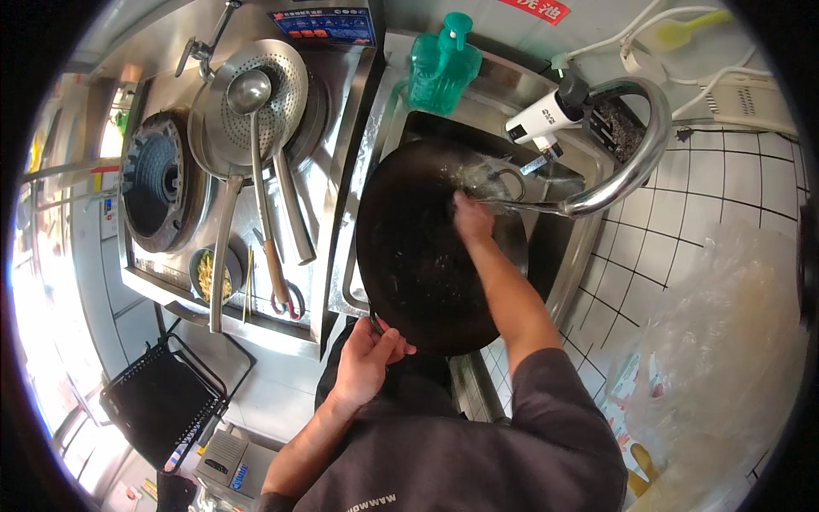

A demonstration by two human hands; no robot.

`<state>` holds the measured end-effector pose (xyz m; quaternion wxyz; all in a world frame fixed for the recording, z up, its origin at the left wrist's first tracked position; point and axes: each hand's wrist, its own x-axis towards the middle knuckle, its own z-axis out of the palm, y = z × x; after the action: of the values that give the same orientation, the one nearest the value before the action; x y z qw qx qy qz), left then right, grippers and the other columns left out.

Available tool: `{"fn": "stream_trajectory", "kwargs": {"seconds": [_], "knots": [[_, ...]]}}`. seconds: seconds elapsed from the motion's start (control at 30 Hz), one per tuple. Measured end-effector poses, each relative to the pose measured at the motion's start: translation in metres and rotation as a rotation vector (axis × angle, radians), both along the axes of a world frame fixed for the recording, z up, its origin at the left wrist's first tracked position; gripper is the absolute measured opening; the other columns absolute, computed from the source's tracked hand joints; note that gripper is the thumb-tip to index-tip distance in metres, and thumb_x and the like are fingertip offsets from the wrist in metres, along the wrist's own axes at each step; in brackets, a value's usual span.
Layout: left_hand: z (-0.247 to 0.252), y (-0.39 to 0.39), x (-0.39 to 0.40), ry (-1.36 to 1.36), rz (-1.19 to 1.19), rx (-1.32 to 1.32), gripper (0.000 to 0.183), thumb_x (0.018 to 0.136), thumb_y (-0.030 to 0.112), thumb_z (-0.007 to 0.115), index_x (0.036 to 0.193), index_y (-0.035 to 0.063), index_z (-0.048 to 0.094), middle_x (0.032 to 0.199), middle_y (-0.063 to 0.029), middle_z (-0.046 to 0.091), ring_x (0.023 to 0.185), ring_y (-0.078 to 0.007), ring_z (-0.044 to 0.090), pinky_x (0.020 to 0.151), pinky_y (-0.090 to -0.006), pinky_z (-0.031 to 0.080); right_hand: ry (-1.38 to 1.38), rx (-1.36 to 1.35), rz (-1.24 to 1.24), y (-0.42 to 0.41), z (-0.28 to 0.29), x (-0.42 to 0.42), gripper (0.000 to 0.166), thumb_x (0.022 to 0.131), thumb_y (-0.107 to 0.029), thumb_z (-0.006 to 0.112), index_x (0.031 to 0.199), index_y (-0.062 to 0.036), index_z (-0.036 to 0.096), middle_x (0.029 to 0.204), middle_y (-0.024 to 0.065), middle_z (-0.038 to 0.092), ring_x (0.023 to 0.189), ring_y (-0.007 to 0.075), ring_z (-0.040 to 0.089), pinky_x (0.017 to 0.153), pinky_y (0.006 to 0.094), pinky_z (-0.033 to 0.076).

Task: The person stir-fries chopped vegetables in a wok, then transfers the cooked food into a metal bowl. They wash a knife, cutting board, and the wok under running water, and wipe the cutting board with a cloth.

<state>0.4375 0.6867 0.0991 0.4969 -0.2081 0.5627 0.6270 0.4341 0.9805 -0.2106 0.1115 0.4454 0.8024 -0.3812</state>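
A large dark wok [422, 249] rests tilted over a stainless-steel sink [572, 281]. My left hand [371, 355] grips the wok's ear handle [376, 323] at the near left rim; a second ring handle [517, 182] shows at the far side. Inside the wok, toward its far right, is my right hand [473, 217], blurred by motion. Beyond its fingers is a pale smear of splashing water [473, 179]; whether the hand holds something cannot be made out. The curved chrome faucet [652, 147] reaches over the wok from the right, its spout close to my right hand.
On the left stove [301, 217] lie a perforated skimmer [281, 83], a ladle [249, 91], scissors [291, 301] and a small bowl of food [214, 275], beside a burner [160, 182]. A green pump bottle [445, 67] stands behind the sink. Clear plastic bags [723, 358] bulge at right.
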Motion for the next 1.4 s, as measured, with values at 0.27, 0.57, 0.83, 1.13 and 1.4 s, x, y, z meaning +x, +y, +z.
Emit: {"fn": "stream_trajectory", "kwargs": {"seconds": [0.27,0.57,0.83,1.13,1.4], "knots": [[-0.006,-0.004,0.006,0.025,-0.071,0.075,0.009,0.109,0.008,0.053,0.109,0.0018,0.048,0.09,-0.0058,0.061,0.088,-0.0152,0.066,0.087,-0.0308,0.056,0.162,-0.549,0.765,-0.102,0.076,0.06,0.02,0.093,-0.019,0.073,0.109,-0.0091,0.069,0.101,0.0124,0.072,0.093,0.0212,0.067,0.087,0.0397,0.054],[-0.003,-0.002,-0.003,0.058,-0.099,0.063,0.007,0.109,0.007,0.051,0.105,0.0018,0.047,0.09,-0.0068,0.061,0.089,-0.0155,0.066,0.091,-0.0349,0.057,0.089,0.19,0.165,-0.031,-0.03,-0.007,0.026,0.097,-0.022,0.06,0.119,-0.0117,0.07,0.112,0.0165,0.072,0.111,0.0396,0.064,0.087,0.0531,0.052],[-0.004,-0.001,-0.002,0.022,-0.03,0.069,0.008,0.109,0.008,0.051,0.105,0.003,0.046,0.089,-0.0063,0.06,0.087,-0.0175,0.066,0.086,-0.0311,0.055,-0.017,-0.565,0.912,-0.077,0.056,0.074,0.029,0.091,-0.017,0.073,0.119,-0.0101,0.069,0.107,0.0168,0.074,0.102,0.0336,0.072,0.088,0.0434,0.057],[-0.008,-0.005,-0.004,0.078,-0.025,0.022,0.011,0.108,0.008,0.051,0.1,0.004,0.044,0.079,-0.0039,0.053,0.076,-0.015,0.059,0.073,-0.0301,0.051,0.405,0.069,0.049,-0.081,0.037,-0.085,0.025,0.097,-0.015,0.06,0.118,-0.0037,0.071,0.117,0.0213,0.072,0.11,0.0426,0.067,0.095,0.0469,0.054],[-0.014,-0.002,-0.004,0.076,-0.042,-0.031,0.011,0.107,0.006,0.05,0.098,0.0037,0.044,0.077,-0.004,0.053,0.073,-0.0151,0.058,0.07,-0.029,0.049,0.485,-0.324,0.378,-0.124,0.046,-0.039,0.007,0.09,-0.006,0.066,0.097,-0.0053,0.068,0.093,0.0187,0.072,0.088,0.04,0.071,0.077,0.0467,0.055]]}}
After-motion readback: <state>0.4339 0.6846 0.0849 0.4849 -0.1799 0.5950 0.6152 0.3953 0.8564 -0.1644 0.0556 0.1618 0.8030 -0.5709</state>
